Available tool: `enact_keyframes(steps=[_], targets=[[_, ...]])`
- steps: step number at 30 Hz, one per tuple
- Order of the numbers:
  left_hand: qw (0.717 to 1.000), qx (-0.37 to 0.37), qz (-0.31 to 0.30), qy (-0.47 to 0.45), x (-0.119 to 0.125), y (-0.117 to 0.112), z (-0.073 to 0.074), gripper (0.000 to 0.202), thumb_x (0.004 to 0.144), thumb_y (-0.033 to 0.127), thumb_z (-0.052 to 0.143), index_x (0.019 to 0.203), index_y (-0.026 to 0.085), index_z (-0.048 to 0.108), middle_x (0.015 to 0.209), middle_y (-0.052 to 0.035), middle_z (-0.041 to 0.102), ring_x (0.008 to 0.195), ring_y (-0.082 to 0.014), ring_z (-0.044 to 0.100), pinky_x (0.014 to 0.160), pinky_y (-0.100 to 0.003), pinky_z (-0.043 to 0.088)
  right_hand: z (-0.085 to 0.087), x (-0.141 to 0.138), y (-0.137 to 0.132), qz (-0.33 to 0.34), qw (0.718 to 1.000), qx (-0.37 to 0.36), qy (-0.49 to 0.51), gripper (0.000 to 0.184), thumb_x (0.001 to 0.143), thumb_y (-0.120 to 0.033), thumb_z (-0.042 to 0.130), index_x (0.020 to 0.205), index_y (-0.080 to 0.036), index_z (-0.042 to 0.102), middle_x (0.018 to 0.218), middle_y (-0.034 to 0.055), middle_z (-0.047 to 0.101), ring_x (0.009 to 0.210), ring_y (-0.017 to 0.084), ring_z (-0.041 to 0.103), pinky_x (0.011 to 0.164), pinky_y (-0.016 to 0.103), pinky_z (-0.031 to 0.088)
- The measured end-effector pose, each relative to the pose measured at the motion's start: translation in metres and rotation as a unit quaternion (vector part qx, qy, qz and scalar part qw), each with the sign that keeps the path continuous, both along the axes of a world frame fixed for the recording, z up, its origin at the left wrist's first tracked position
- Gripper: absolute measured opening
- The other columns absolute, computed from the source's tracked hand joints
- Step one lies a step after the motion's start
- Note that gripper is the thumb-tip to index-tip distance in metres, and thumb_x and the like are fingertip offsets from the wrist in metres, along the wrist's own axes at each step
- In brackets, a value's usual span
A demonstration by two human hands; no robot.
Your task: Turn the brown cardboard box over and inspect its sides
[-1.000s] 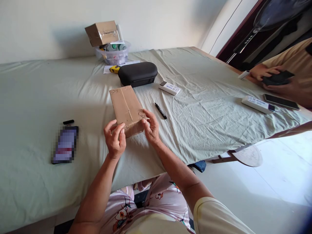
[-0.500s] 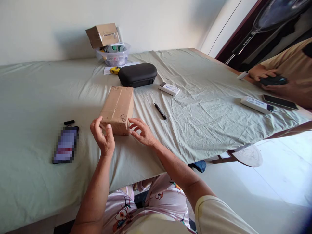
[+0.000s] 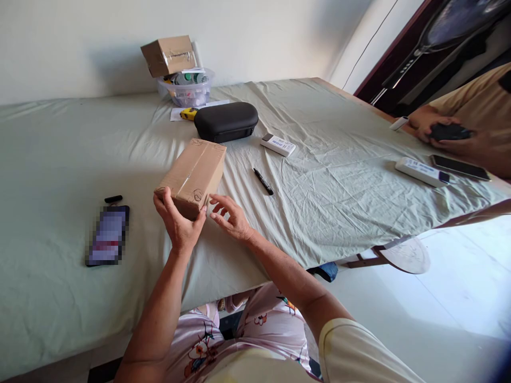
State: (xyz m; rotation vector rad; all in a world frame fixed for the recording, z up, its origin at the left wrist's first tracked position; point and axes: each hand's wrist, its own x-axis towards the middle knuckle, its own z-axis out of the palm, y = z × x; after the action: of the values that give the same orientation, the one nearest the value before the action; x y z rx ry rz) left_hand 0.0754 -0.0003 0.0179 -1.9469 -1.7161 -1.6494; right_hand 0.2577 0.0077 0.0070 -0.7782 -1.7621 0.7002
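Note:
A brown cardboard box (image 3: 191,173) with pen marks near its corners rests on the cloth-covered table, turned at a slant. My left hand (image 3: 179,223) grips its near end, fingers at the left corner and thumb at the right one. Just off the near right corner is my right hand (image 3: 231,217), its fingers loosely bent and apart, with nothing in them. Whether its fingertips touch the box I cannot tell. To the right of the box lies a black marker (image 3: 263,181). Behind the box sits a black zip case (image 3: 226,121).
A phone (image 3: 107,236) with a blurred screen and a small black cap-like piece (image 3: 113,199) lie at left. White boxes (image 3: 278,144) are at right. A plastic basket (image 3: 189,94) carries another carton (image 3: 167,56). Another person's hands (image 3: 433,125) hold a dark object at far right.
The box has turned clockwise, its far end swinging right. My left hand has shifted right, its thumb now at the near right corner. The right hand has barely moved.

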Motion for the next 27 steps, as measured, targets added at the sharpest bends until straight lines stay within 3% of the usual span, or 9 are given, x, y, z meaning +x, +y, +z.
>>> enact_keyframes(steps=[3,5,7,10,12,15,20,24,27], targets=[[0.998,0.026,-0.022,0.044,0.002,-0.003,-0.001,0.102,0.081,0.060,0.082,0.159,0.010,0.039,0.166,-0.0364,0.028,0.160,-0.0503,0.031,0.127,-0.066,0.031,0.000,0.004,0.000,-0.047,0.997,-0.011,0.056,0.082,0.097,-0.063,0.067,0.166,-0.033,0.035,0.116,0.0049,0.067,0.079,0.012,0.065,0.071,0.028,0.061],[0.996,0.036,-0.036,0.075,0.006,-0.006,-0.002,0.092,0.078,0.056,0.086,0.151,0.013,0.050,0.169,-0.0348,0.026,0.161,-0.0510,0.029,0.126,-0.065,0.034,0.002,0.008,0.000,-0.067,0.994,-0.003,0.082,0.092,0.091,-0.074,0.068,0.166,-0.032,0.035,0.108,0.0025,0.064,0.073,0.012,0.060,0.068,0.029,0.059],[0.994,0.038,-0.041,0.090,0.009,-0.008,-0.002,0.082,0.076,0.051,0.089,0.143,0.017,0.058,0.171,-0.0321,0.025,0.162,-0.0507,0.028,0.124,-0.064,0.037,0.005,0.010,-0.001,-0.084,0.993,0.003,0.087,0.089,0.088,-0.079,0.067,0.159,-0.031,0.047,0.099,0.0012,0.061,0.071,0.014,0.056,0.066,0.031,0.058],[0.994,0.040,-0.048,0.087,0.010,-0.009,0.000,0.073,0.074,0.043,0.091,0.135,0.019,0.062,0.172,-0.0294,0.027,0.162,-0.0493,0.030,0.122,-0.064,0.039,0.010,0.011,-0.003,-0.105,0.992,-0.017,0.072,0.071,0.091,-0.076,0.066,0.145,-0.030,0.061,0.092,0.0010,0.060,0.068,0.014,0.053,0.064,0.032,0.055],[0.994,0.045,-0.057,0.088,0.009,-0.008,0.002,0.069,0.073,0.039,0.090,0.133,0.019,0.063,0.172,-0.0287,0.028,0.161,-0.0484,0.032,0.121,-0.063,0.040,0.011,0.011,-0.002,-0.111,0.991,-0.035,0.069,0.069,0.092,-0.073,0.069,0.146,-0.030,0.060,0.089,0.0001,0.060,0.066,0.013,0.051,0.062,0.031,0.053],[0.992,0.055,-0.065,0.089,0.006,-0.007,0.004,0.068,0.073,0.036,0.088,0.133,0.018,0.061,0.170,-0.0287,0.030,0.161,-0.0475,0.034,0.121,-0.061,0.043,0.007,0.012,0.005,-0.120,0.987,-0.042,0.096,0.082,0.090,-0.070,0.074,0.156,-0.031,0.047,0.085,-0.0028,0.060,0.062,0.012,0.049,0.059,0.029,0.052],[0.984,0.096,-0.121,0.083,-0.006,-0.003,0.008,0.076,0.074,0.040,0.082,0.141,0.019,0.054,0.168,-0.0280,0.034,0.157,-0.0456,0.042,0.121,-0.059,0.044,0.001,0.026,0.022,-0.189,0.970,-0.046,0.146,0.094,0.092,-0.070,0.070,0.166,-0.031,0.029,0.085,-0.0020,0.063,0.070,0.016,0.058,0.069,0.034,0.057],[0.987,0.054,-0.138,0.062,-0.017,-0.001,0.012,0.081,0.075,0.053,0.081,0.143,0.019,0.054,0.166,-0.0263,0.039,0.156,-0.0448,0.043,0.123,-0.061,0.042,0.001,0.042,0.031,-0.273,0.941,-0.073,0.188,0.086,0.095,-0.069,0.067,0.163,-0.027,0.036,0.080,-0.0031,0.061,0.070,0.016,0.059,0.072,0.034,0.054],[0.986,0.043,-0.157,0.040,-0.025,-0.001,0.013,0.089,0.075,0.062,0.080,0.148,0.019,0.052,0.165,-0.0252,0.042,0.157,-0.0447,0.041,0.125,-0.061,0.039,0.002,0.051,0.035,-0.308,0.924,-0.093,0.209,0.068,0.098,-0.071,0.059,0.149,-0.026,0.053,0.077,-0.0040,0.058,0.070,0.015,0.055,0.072,0.031,0.050]])
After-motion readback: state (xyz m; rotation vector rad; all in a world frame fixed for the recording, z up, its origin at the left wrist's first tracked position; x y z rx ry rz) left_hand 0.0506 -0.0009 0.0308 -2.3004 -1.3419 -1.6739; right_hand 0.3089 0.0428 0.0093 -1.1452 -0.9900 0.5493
